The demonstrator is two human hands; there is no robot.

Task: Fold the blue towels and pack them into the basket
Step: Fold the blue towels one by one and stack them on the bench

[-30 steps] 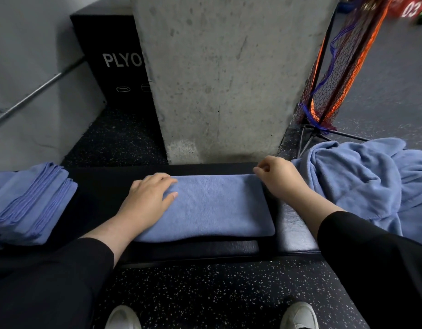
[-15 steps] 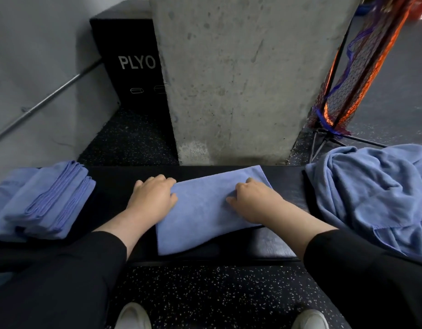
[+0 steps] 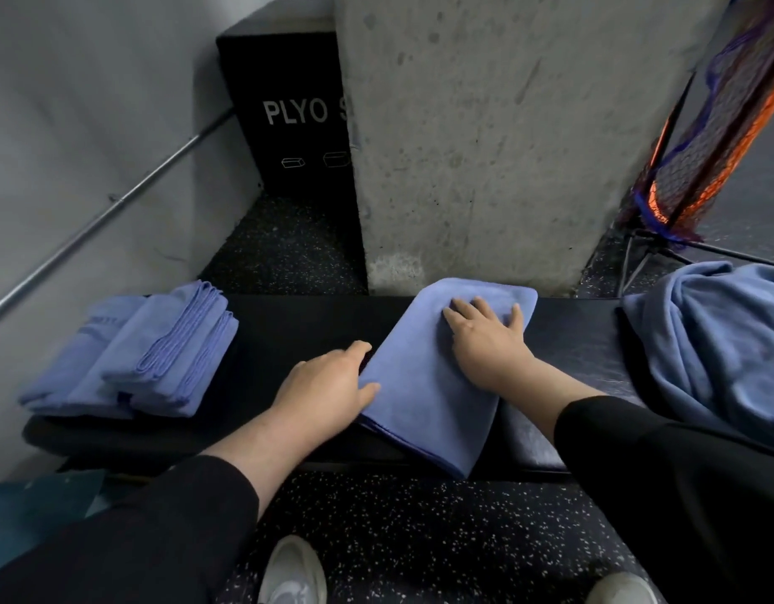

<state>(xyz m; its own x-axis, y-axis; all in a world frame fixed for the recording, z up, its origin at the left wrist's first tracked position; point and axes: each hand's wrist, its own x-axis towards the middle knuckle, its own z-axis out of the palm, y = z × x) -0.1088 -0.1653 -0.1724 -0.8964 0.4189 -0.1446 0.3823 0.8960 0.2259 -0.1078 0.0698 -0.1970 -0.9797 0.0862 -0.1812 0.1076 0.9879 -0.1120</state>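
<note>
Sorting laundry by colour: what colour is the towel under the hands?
Plain blue, slightly lavender, no pattern; the towel shows best in the head view.

The folded towel (image 3: 424, 385) is soft, matt blue cloth with a fine nap and a stitched darker hem; the stacked towels (image 3: 158, 355) and the crumpled heap (image 3: 716, 342) look like the same fabric. The desk (image 3: 298, 324) has a black padded top, smooth with a faint sheen, like vinyl. The pillar (image 3: 485, 137) is rough, pitted grey concrete. The floor (image 3: 420, 529) is black speckled rubber, matt and grainy. The bar (image 3: 102, 220) is dull metal. The net (image 3: 716, 124) is coarse orange and blue mesh
</note>
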